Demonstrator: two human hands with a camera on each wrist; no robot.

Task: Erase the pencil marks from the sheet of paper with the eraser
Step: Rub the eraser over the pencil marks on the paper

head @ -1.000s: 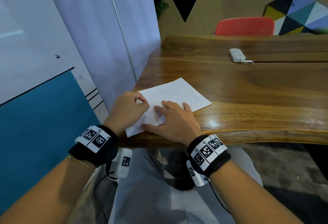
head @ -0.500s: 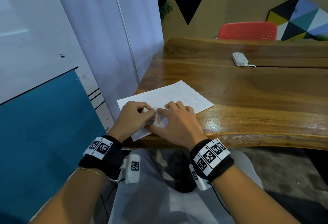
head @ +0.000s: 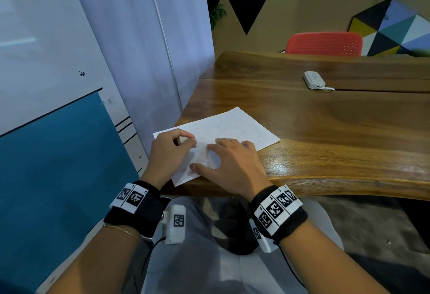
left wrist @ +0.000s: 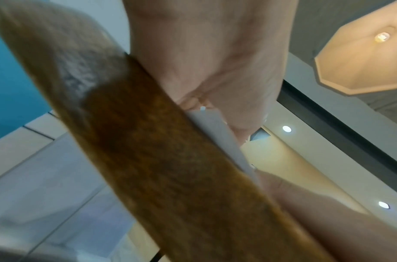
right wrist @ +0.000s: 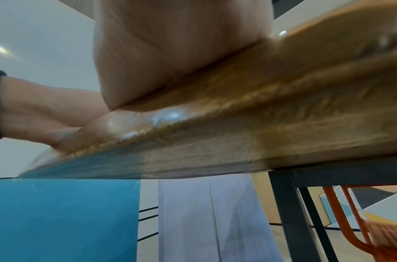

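The sheet of paper [head: 232, 128] lies askew at the near left corner of the wooden desk [head: 337, 130], faint pencil marks [head: 258, 133] showing toward its far right edge. The left hand [head: 169, 151] pinches a small pale eraser [head: 183, 139] in curled fingertips, down on the sheet. The right hand [head: 230, 165] lies flat with spread fingers, pressing the paper just beside it. A white power strip [head: 314, 79] sits well apart, farther back

One white sheet of paper [head: 235, 128], one small white eraser [head: 183, 140], one white power strip [head: 314, 79], one red perforated plastic chair [head: 324, 43], two hands.
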